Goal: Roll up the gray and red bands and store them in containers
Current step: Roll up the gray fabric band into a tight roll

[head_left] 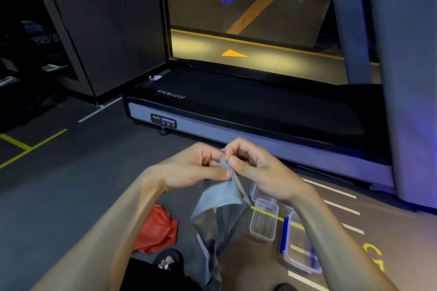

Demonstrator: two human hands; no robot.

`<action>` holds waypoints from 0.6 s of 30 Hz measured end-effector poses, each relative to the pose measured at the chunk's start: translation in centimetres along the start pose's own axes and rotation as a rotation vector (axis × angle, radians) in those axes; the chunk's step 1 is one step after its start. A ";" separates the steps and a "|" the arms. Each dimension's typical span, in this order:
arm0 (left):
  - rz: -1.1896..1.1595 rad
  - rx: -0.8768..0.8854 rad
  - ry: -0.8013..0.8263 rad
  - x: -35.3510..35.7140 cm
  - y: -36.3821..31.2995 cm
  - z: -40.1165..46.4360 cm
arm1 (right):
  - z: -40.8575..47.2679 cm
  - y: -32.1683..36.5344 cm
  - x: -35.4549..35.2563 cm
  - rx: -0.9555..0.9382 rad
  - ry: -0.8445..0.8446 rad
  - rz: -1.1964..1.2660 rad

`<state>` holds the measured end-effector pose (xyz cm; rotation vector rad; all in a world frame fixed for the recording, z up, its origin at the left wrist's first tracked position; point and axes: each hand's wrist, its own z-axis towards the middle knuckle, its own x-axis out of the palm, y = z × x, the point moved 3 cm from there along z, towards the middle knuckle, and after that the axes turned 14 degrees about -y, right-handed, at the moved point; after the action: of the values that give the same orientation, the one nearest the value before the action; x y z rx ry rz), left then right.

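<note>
- My left hand (189, 168): raised at frame centre, fingers curled and thumb pressed down on the top edge of the gray band (220, 198).
- My right hand (255, 168): at 3 o'clock of the left, touching it; thumb and forefinger pinch the same top edge. The other fingers (238, 149) are curled over, so the pinch point itself is partly hidden.
- Gray band: hangs from both hands toward 6 o'clock, folded and twisted; the lower end runs out of frame at the bottom, so I cannot tell how long it is or whether it reaches the floor (71, 196).
- Red band (158, 231): crumpled on the floor at 7 o'clock of the hands, its left side covered by my left forearm.
- Small clear container (263, 222): open, on the floor at 5 o'clock of the hands, just beside the hanging gray band; a second clear piece behind it is mostly hidden by my right wrist.
- Larger clear container with blue clips (300, 248): at 4 o'clock of the small one, partly covered by my right forearm.
- My foot in a dark sandal (168, 260): at 6 o'clock of the red band; toes show, the rest is cut off.
- Treadmill (236, 106): at 12 o'clock, its long edge running across the frame; bare floor lies between it and my hands.
- Dim light; the far left of the room is too dark to make out.
</note>
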<state>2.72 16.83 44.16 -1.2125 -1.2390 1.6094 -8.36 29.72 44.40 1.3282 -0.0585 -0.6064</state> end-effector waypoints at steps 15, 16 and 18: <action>0.180 -0.091 0.054 0.5 2.0 0.0 | 0.4 1.3 -4.3 0.055 -0.323 0.647; 0.194 -0.070 0.026 0.5 2.0 0.1 | 0.3 1.2 -4.9 0.058 -0.343 0.697; 0.165 -0.039 -0.041 0.4 1.8 0.4 | 0.2 0.8 -5.8 0.068 -0.366 0.787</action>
<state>2.22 16.70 42.39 -1.3420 -1.2274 1.7438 -13.08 32.21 46.94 1.1232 -0.8653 -0.1609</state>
